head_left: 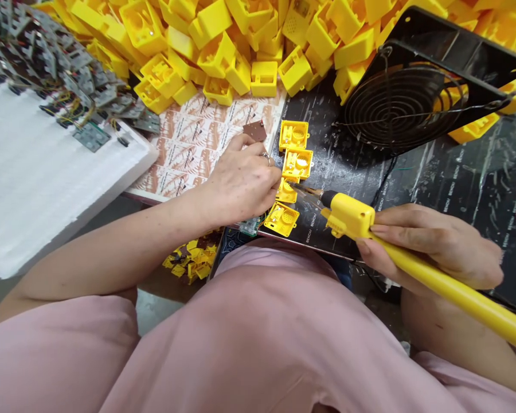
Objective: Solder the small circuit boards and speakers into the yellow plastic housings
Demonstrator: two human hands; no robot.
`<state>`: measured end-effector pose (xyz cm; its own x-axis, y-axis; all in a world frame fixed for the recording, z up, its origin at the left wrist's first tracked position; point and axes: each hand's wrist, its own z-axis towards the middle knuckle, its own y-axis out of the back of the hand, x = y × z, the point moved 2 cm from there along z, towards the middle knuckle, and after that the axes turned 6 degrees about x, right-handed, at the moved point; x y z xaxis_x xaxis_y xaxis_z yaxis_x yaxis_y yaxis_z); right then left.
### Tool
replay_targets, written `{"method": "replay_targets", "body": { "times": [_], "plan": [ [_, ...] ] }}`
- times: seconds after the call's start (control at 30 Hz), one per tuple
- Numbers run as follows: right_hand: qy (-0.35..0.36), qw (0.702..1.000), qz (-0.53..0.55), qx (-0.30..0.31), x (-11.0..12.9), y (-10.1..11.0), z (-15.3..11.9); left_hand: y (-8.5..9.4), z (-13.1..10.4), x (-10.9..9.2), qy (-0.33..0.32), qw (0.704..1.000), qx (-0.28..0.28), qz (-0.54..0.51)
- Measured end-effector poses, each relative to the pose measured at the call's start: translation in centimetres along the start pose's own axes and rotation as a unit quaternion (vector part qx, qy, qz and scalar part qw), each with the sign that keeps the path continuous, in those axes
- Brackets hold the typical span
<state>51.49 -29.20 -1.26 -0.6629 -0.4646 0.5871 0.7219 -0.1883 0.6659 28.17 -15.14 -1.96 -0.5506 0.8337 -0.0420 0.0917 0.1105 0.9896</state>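
Several small yellow housings stand in a column on the black board; the top one (293,136), the second (297,163) and the lowest (281,218) show their insides. My left hand (245,180) is bent over the third housing (287,190), its fingers curled; whatever they pinch is hidden. My right hand (434,244) is wrapped round a yellow-handled hot tool (352,215), whose dark tip reaches the third housing. A small green circuit board (250,226) with wires lies below my left hand at the edge. A brown board (254,131) lies above my left fingers.
Many yellow housings (264,78) are heaped along the back. A black fan (395,109) with a wire guard stands at the back right. White foam (60,172) at the left carries grey boards with wires (90,136). Yellow pieces (193,261) lie lower down, below the table edge.
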Motion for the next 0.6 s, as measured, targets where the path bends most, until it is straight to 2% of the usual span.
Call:
{"method": "replay_targets", "body": {
  "times": [0.1,0.17,0.27,0.37,0.43,0.53,0.6],
  "plan": [
    [0.042,0.998,0.02,-0.035,0.2,-0.4,-0.2,0.0,0.1,-0.1,0.001,1.0,0.024,0.004],
    [0.005,0.997,0.009,-0.075,0.2,-0.7,-0.7,0.3,0.0,0.3,0.003,0.999,0.021,-0.024],
    [-0.044,0.99,-0.008,-0.134,0.2,-1.2,-1.7,1.4,-0.8,1.9,0.02,0.988,-0.062,-0.137],
    [-0.047,0.989,-0.005,-0.143,0.0,-1.6,-2.2,2.2,-2.1,3.7,0.082,0.957,-0.152,-0.235],
    [-0.045,0.988,-0.009,-0.15,-0.1,-1.7,-2.2,1.7,-2.7,4.1,0.123,0.95,-0.132,-0.255],
    [-0.058,0.986,-0.01,-0.155,0.0,-1.7,-2.1,0.0,-2.6,3.4,0.149,0.956,-0.032,-0.249],
    [-0.093,0.987,0.004,-0.13,0.0,-1.8,-2.0,-1.2,-2.3,2.8,0.147,0.955,0.003,-0.258]
  ]
}}
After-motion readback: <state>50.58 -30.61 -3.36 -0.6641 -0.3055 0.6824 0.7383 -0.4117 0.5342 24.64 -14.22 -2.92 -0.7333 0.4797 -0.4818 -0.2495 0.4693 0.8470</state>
